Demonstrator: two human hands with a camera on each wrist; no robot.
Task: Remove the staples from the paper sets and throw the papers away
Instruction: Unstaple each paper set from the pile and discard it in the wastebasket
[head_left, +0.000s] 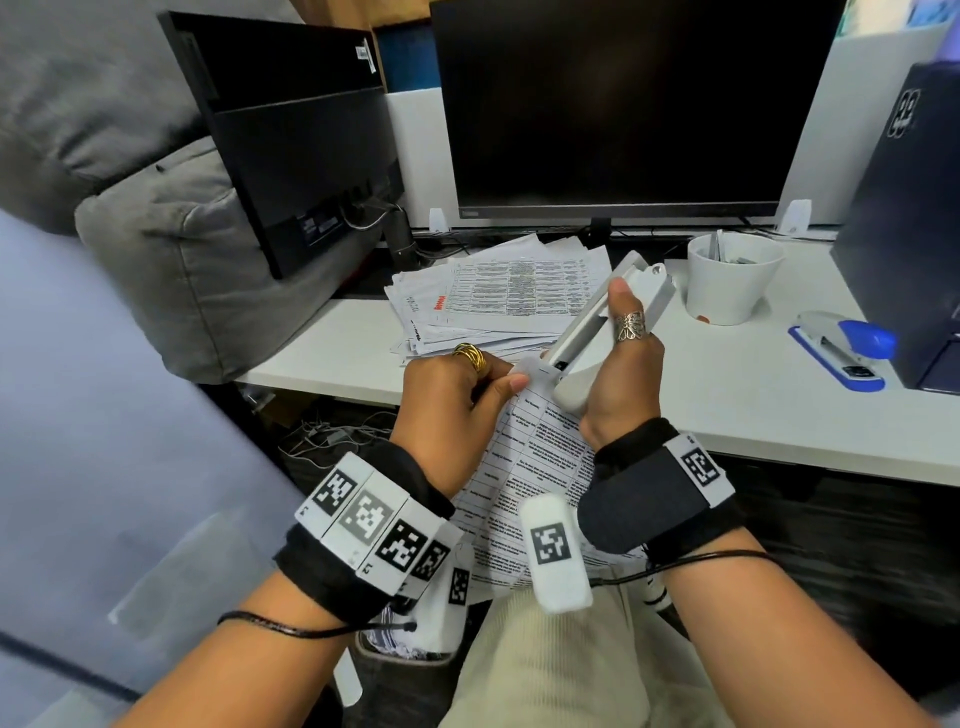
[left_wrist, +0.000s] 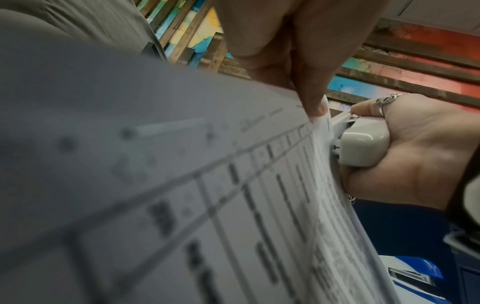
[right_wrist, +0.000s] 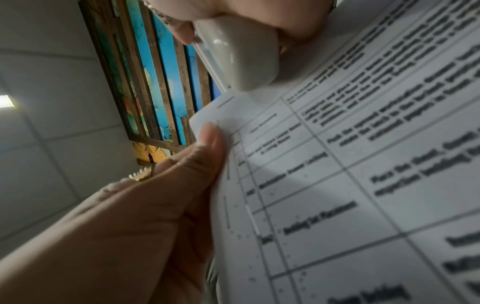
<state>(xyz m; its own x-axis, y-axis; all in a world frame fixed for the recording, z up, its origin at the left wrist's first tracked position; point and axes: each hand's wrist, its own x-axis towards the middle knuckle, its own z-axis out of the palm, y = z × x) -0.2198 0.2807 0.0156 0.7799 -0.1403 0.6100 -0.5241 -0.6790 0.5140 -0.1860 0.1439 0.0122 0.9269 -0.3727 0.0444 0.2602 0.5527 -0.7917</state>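
Note:
A printed paper set (head_left: 540, 467) (left_wrist: 182, 195) (right_wrist: 350, 185) is held up in front of the desk edge. My left hand (head_left: 457, 410) (right_wrist: 161, 195) pinches its top corner between thumb and fingers. My right hand (head_left: 623, 364) (left_wrist: 405, 156) grips a pale grey staple remover (head_left: 597, 322) (left_wrist: 361, 148) (right_wrist: 239, 57), thumb along its upper arm. The tool's nose meets the top corner of the set, right beside the left thumb. The staple itself is hidden. A loose pile of more printed papers (head_left: 498, 296) lies on the desk behind.
A white desk (head_left: 779, 415) carries a white cup (head_left: 732, 280) with small metal bits, a blue and silver stapler (head_left: 841, 348), a dark monitor (head_left: 623, 114) and a second monitor (head_left: 291, 145) turned away. A bin (head_left: 405, 670) with crumpled paper stands below my wrists.

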